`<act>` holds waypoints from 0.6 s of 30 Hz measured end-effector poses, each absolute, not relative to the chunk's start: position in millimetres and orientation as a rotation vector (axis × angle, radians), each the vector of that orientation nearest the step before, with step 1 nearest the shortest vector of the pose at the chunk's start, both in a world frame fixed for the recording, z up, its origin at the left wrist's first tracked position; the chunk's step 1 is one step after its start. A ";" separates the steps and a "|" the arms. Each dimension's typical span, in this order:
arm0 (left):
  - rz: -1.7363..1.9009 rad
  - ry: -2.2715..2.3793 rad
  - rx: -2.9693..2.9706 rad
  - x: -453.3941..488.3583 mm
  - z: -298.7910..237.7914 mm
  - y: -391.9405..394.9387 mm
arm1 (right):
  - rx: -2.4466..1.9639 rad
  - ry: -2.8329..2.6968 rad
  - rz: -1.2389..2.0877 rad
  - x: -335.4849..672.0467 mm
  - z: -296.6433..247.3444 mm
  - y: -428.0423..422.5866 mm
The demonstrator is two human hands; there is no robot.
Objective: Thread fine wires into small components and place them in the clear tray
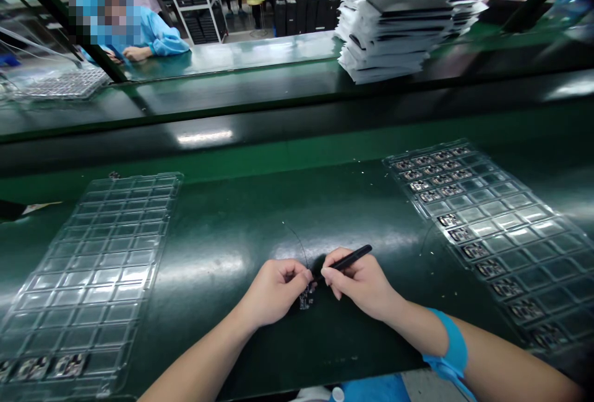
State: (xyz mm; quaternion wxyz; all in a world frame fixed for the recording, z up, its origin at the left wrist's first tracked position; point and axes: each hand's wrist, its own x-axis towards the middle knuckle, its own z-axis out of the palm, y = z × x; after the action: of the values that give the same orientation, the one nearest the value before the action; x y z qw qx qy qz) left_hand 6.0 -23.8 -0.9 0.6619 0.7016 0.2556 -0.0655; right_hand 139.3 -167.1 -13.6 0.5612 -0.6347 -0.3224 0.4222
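Observation:
Near the middle of the green work surface, my left hand [277,290] pinches a small dark circuit board [305,299] between thumb and fingers. A thin dark wire [299,240] curves up and away from the board. My right hand [355,281] is closed round a slim black pen-like tool [355,258], held like a pen. Its lower end points at the board beside my left fingertips; whether it touches the board I cannot tell. A blue wrist strap [448,343] circles my right forearm.
A clear compartment tray [153,253] at the left holds a few boards in its front row. Another clear tray [505,210] at the right holds several boards. Beyond the conveyor [260,114] stands a stack of white packets [394,37]. A person in blue [158,34] works across from me.

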 end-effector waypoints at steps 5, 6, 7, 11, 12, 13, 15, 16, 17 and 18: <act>-0.136 0.586 1.579 5.5 -2.1 -24.7 | -1.609 -0.898 0.845 138.0 -9.8 -169.0; -0.128 0.587 1.579 5.4 -2.4 -25.0 | -1.647 -0.968 0.756 137.1 -8.8 -169.9; -0.118 0.587 1.581 5.5 -2.6 -25.4 | -1.673 -1.047 0.655 135.9 -8.2 -170.9; -0.075 0.594 1.591 6.3 -3.6 -27.3 | -1.610 -1.300 0.357 128.8 -10.1 -175.4; -0.065 0.600 1.588 6.5 -3.7 -27.7 | -1.580 -1.333 0.323 126.9 -11.5 -176.4; -0.055 0.607 1.582 6.7 -3.6 -28.1 | -1.559 -1.354 0.297 125.1 -12.9 -177.3; -0.035 0.615 1.569 6.8 -2.8 -28.8 | -1.547 -1.371 0.258 122.5 -15.0 -178.9; -0.027 0.618 1.558 6.9 -2.1 -29.2 | -1.550 -1.366 0.240 122.0 -15.3 -179.5; -0.021 0.617 1.542 6.9 -1.2 -29.6 | -1.556 -1.355 0.224 122.1 -15.2 -180.1; -0.018 0.611 1.521 7.0 -0.1 -30.0 | -1.567 -1.334 0.210 122.7 -14.6 -180.5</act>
State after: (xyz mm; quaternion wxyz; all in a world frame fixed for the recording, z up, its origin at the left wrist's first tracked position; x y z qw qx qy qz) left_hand 7.0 -30.0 -0.1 0.6824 0.6783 0.2723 -0.0081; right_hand 122.7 -180.5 -14.6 0.5113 -0.6510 -0.5542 0.0874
